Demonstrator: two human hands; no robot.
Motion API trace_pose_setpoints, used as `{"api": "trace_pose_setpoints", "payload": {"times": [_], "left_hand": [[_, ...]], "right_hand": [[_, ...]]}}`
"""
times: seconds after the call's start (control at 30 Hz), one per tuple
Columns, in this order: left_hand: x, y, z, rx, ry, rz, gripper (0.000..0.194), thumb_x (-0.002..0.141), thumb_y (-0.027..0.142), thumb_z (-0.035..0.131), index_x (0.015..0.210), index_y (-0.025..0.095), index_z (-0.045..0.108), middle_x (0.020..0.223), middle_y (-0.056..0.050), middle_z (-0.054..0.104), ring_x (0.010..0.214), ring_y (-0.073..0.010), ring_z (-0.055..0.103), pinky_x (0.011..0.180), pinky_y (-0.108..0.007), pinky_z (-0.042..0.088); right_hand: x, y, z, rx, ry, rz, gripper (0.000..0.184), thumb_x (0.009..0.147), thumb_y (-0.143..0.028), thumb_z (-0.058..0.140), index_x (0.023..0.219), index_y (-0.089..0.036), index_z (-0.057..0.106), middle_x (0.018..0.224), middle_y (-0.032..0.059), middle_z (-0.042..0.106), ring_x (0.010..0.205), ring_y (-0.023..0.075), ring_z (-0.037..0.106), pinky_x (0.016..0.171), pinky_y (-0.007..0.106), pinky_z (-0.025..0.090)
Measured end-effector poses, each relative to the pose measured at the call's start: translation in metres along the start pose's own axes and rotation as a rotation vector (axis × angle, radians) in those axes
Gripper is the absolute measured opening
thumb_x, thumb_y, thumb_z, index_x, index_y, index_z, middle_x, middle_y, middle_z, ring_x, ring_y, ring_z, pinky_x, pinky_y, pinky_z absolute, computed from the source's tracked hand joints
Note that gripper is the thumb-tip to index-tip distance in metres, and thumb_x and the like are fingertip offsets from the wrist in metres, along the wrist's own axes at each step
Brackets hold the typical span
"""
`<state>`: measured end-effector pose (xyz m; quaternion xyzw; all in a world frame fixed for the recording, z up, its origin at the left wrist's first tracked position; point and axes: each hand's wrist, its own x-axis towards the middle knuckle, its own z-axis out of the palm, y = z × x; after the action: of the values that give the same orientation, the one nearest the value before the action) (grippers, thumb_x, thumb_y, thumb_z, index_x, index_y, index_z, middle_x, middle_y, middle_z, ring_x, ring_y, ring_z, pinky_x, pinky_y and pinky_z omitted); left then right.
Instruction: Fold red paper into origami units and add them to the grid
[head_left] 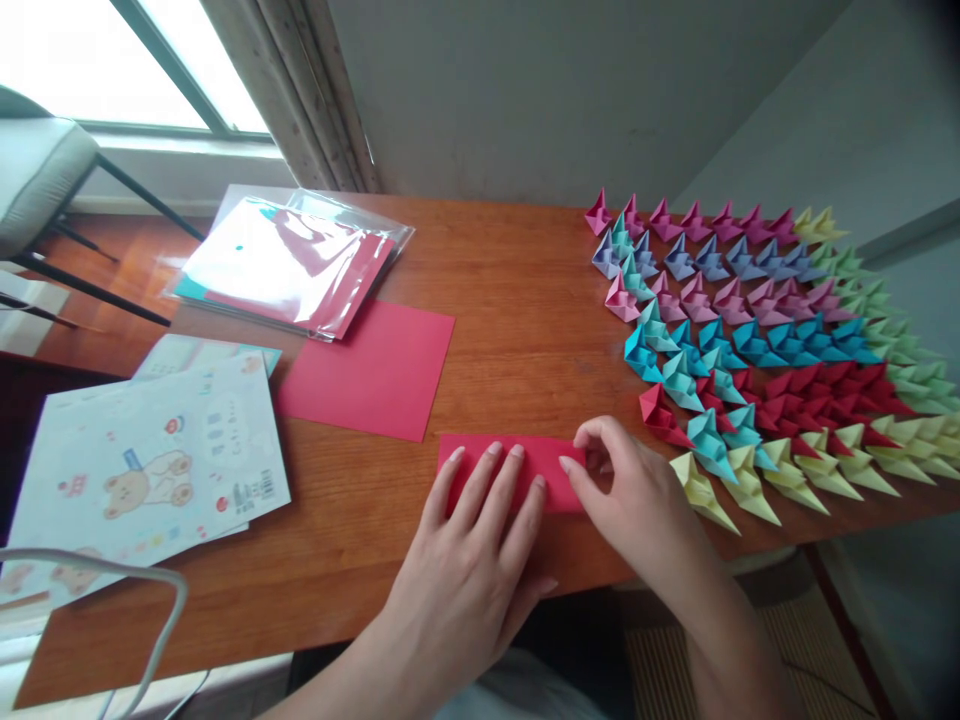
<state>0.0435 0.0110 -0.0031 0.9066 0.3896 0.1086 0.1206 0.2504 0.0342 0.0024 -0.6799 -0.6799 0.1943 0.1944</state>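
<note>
A red sheet of paper (553, 492), folded into a long narrow strip, lies on the wooden table near its front edge. My left hand (480, 540) rests flat on it with the fingers spread. At the strip's right end, my right hand (622, 480) pinches the paper's upper corner between thumb and forefinger. Just beyond, to the left, a flat red square of paper (375, 370) lies partly under a plastic packet. Close to my right hand's far side stands a red folded paper boat (662, 415).
Rows of coloured paper boats (787, 340) cover the table's right side. Clear plastic packets (292, 260) of coloured paper lie at the back left. Bear-printed sheets (150, 470) sit at the left, near a white cable (176, 600). A chair (45, 180) stands beyond the table.
</note>
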Motion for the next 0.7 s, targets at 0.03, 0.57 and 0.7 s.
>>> {"api": "trace_pose_setpoints", "payload": {"times": [0.03,0.57,0.7], "left_hand": [[0.000,0.001,-0.002,-0.023,0.015,-0.010,0.060,0.096,0.052,0.049,0.144,0.017,0.050,0.158,-0.014,0.040,0.145,-0.0365,0.037,0.119,-0.054,0.022],[0.004,-0.047,-0.029,-1.037,0.196,-0.432,0.073,0.088,0.028,0.071,0.151,0.034,0.034,0.148,-0.007,0.053,0.128,-0.0238,0.058,0.102,-0.033,0.054],[0.005,-0.043,-0.024,-1.002,0.229,-0.517,0.041,0.085,0.028,0.074,0.125,0.027,0.063,0.112,-0.004,0.073,0.095,-0.0178,0.070,0.079,-0.023,0.057]], "right_hand": [[-0.002,-0.001,0.000,0.052,0.017,0.033,0.008,0.089,-0.021,0.060,0.097,-0.023,0.057,0.084,0.0012,0.068,0.075,0.0191,0.066,0.068,0.031,0.052],[-0.017,0.009,-0.032,0.377,0.097,-0.062,0.010,0.088,-0.027,0.072,0.096,-0.031,0.069,0.096,-0.0037,0.071,0.091,0.0142,0.065,0.085,0.023,0.051],[-0.019,0.009,-0.029,0.427,0.138,0.021,0.015,0.087,-0.027,0.074,0.100,-0.032,0.070,0.096,-0.0040,0.070,0.089,0.0126,0.065,0.084,0.021,0.052]]}}
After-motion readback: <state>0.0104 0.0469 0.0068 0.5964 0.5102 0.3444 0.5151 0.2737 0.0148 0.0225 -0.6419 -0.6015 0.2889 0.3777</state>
